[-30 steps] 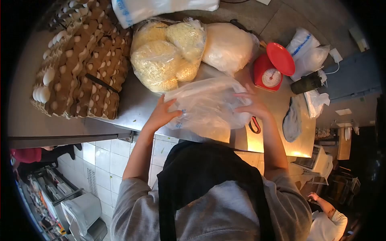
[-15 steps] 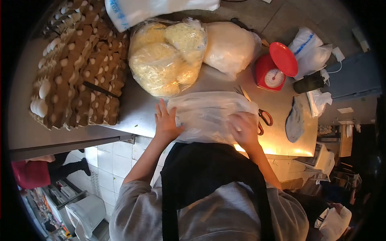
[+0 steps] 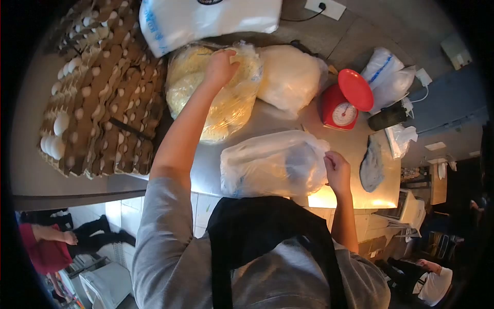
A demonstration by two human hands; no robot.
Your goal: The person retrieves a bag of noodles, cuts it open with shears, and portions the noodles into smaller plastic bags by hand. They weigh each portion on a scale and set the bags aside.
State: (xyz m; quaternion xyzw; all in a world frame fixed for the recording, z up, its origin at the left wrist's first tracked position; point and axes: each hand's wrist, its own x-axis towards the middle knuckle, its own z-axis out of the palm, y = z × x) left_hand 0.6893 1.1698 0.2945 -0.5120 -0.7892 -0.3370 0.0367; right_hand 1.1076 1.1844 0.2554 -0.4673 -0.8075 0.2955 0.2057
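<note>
My left hand (image 3: 221, 69) is over the large clear bag (image 3: 234, 113) of pale yellow shreds, at its upper part. Its fingers are curled in, and whatever is between them is hidden. My right hand (image 3: 338, 172) is closed at the right edge of a translucent plastic bag (image 3: 267, 165) lying in front of me, its fingertips on the plastic. This bag bulges, with its upper edge raised. Behind it only a small part of the scissors (image 3: 303, 127) shows; their handles are hidden.
Egg trays (image 3: 103, 118) stack high at the left. Behind lie a filled white bag (image 3: 290, 77) and a big plastic package (image 3: 216, 20). A red scale (image 3: 342, 108), dark cylinder (image 3: 386, 117) and grey cloth (image 3: 371, 165) stand rightward on the metal table (image 3: 355, 188). People are beyond both sides.
My left hand has gone from the translucent bag's left side up to the bag of yellow shreds. My right hand has shifted to the bag's right edge. The bag now bulges, and the scissors' orange handles are covered.
</note>
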